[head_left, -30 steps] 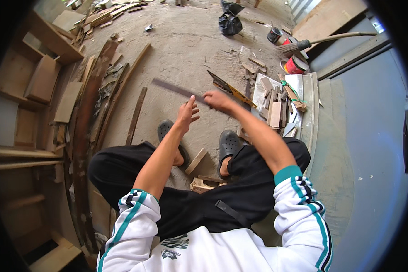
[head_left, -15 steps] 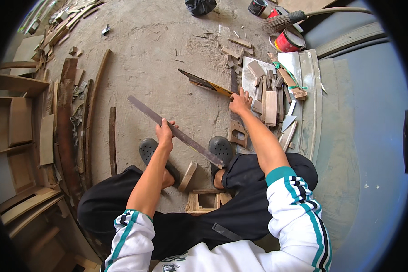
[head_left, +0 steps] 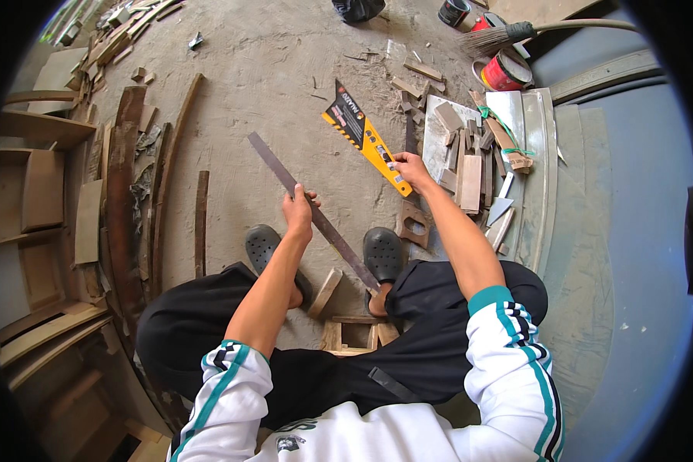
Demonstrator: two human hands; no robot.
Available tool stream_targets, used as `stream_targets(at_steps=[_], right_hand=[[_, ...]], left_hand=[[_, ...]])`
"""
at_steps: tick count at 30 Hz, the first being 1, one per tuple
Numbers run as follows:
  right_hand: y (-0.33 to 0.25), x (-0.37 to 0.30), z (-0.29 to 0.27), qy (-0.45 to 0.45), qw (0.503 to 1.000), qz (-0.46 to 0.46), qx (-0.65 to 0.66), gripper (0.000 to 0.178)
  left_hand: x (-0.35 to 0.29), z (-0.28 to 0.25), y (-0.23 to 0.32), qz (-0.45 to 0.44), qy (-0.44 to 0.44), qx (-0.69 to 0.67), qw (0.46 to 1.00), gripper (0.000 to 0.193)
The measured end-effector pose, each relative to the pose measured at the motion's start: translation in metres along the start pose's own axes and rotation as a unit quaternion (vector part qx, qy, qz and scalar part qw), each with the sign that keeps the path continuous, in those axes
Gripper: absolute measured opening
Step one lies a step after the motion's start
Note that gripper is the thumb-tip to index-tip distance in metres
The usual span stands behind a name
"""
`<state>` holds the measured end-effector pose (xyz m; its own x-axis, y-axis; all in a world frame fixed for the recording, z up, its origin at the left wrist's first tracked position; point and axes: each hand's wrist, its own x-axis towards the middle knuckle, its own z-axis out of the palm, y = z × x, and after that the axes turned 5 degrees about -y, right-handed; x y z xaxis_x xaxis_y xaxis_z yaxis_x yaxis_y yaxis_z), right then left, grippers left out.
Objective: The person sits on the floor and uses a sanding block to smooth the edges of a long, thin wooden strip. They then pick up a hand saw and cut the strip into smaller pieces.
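My left hand (head_left: 299,209) is closed round the middle of a long, narrow, dark grey flat strip (head_left: 337,240). The strip slants from the upper left down to my right shoe, and its exact kind is unclear. Between thumb and fingers, my right hand (head_left: 413,171) pinches the lower part of a flat, tapering yellow and black printed card (head_left: 368,138). Its broad printed side faces up, with the wider end pointing away from me. Just below that hand, a handsaw with a wooden handle (head_left: 415,224) lies on the floor, its blade partly hidden.
Wood offcuts (head_left: 471,181) lie on a white board at right, beside a small triangular metal blade (head_left: 499,209). A broom (head_left: 500,37) and a red can (head_left: 507,71) stand beyond. Long wood strips (head_left: 179,154) lie at left; a small wooden frame (head_left: 354,336) sits between my legs.
The card, seen nearly edge-on before, has turned so its printed face shows, its far end swinging upward. My left hand and the strip have shifted slightly right, and the view has moved a little.
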<state>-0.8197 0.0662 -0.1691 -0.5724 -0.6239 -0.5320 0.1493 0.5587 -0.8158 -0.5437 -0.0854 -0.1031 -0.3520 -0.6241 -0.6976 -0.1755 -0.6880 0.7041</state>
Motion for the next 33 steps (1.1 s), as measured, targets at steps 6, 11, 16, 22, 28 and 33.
stream_targets(at_steps=[6,11,16,22,28,33], right_hand=[[-0.064,-0.04,0.022,-0.103,0.989,0.052,0.095,0.024],[-0.077,-0.064,0.015,-0.086,0.976,0.029,0.197,0.03],[-0.072,-0.069,-0.032,0.035,0.984,-0.018,0.175,0.031],[-0.063,-0.086,-0.105,0.398,0.884,-0.06,0.235,0.04],[-0.038,-0.143,-0.056,0.035,0.997,0.065,0.006,0.035],[-0.111,-0.212,0.06,-0.285,0.947,0.115,-0.089,0.066]], left_hand=[[-0.016,-0.008,0.016,0.029,0.008,0.0,1.0,0.029],[-0.037,-0.007,0.02,0.039,-0.003,0.002,0.999,0.03],[-0.055,-0.017,0.026,0.038,0.002,0.008,0.999,0.03],[-0.059,-0.014,0.023,0.051,-0.014,-0.016,0.998,0.029],[-0.071,0.018,0.014,0.057,-0.064,-0.027,0.996,0.029],[-0.091,0.011,0.042,0.092,-0.037,-0.06,0.993,0.032]])
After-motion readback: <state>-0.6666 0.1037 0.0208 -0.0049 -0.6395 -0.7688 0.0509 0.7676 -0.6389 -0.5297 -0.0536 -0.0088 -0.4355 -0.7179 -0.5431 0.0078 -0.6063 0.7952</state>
